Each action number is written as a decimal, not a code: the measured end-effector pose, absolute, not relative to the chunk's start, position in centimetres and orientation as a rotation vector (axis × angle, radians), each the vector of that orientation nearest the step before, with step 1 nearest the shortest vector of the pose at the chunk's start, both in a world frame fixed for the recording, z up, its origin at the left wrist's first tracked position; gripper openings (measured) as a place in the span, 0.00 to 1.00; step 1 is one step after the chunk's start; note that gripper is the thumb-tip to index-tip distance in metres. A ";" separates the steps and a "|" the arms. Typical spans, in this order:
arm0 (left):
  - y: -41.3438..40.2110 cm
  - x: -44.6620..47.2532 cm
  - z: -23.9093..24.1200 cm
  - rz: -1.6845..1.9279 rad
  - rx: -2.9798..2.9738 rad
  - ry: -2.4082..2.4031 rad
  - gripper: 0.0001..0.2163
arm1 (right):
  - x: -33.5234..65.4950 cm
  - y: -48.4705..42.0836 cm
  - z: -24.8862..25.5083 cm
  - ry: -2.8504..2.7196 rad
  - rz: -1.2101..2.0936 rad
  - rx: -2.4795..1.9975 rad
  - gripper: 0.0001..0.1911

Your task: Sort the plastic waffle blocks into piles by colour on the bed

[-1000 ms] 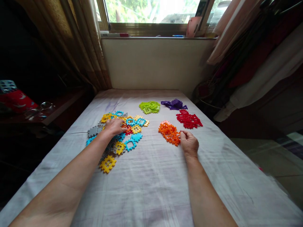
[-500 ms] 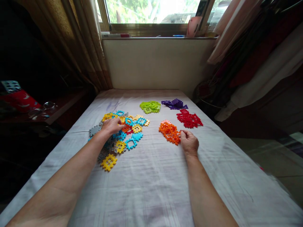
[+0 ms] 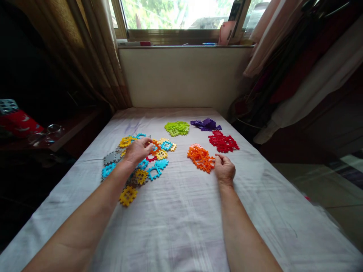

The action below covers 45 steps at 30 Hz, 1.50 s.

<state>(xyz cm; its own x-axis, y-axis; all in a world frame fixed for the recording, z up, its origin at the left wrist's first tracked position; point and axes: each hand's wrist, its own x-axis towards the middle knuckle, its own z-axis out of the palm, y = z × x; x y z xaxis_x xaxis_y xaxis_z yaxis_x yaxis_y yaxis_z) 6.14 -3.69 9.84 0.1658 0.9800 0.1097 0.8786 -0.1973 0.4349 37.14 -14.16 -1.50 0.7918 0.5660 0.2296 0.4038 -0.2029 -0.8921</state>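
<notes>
My left hand [image 3: 139, 150] is above a mixed heap of toothed plastic building tiles, pinching an orange tile [image 3: 155, 146] by its edge. Under and around it lie yellow tiles [image 3: 128, 195], blue tiles [image 3: 154, 173], grey tiles [image 3: 111, 157] and a red tile [image 3: 151, 157], some hidden by my hand and forearm. My right hand [image 3: 225, 170] rests at the right edge of a pile of orange tiles [image 3: 200, 158]. Its thumb and forefinger are closed on the edge of an orange tile there.
Behind the orange pile lie a lime green pile [image 3: 177, 128], a purple pile [image 3: 206, 124] and a red pile [image 3: 224, 141]. All rest on a pale bedsheet [image 3: 170, 219]. Eyeglasses [image 3: 52, 130] lie on a dark side table at left; clothes [image 3: 283, 109] hang at right.
My left hand has lifted the orange tile off the heap and shifted slightly right. My right hand stays by the orange pile. The whole view has shifted a little.
</notes>
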 end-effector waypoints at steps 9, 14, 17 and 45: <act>-7.3 18.3 4.3 0.550 2.196 1.365 0.09 | 36.5 -14.0 -1.1 -0.809 0.073 -1.805 0.23; -7.6 20.3 3.3 0.601 2.293 1.328 0.14 | 35.9 -14.0 -1.0 -1.105 -0.018 -1.731 0.25; -7.8 18.4 3.5 0.640 2.360 1.317 0.17 | 34.5 -14.3 -0.9 -1.350 -0.068 -1.828 0.33; -4.4 -10.6 1.4 1.271 2.071 2.184 0.18 | 32.6 -3.3 0.2 -1.527 -0.320 -2.167 0.35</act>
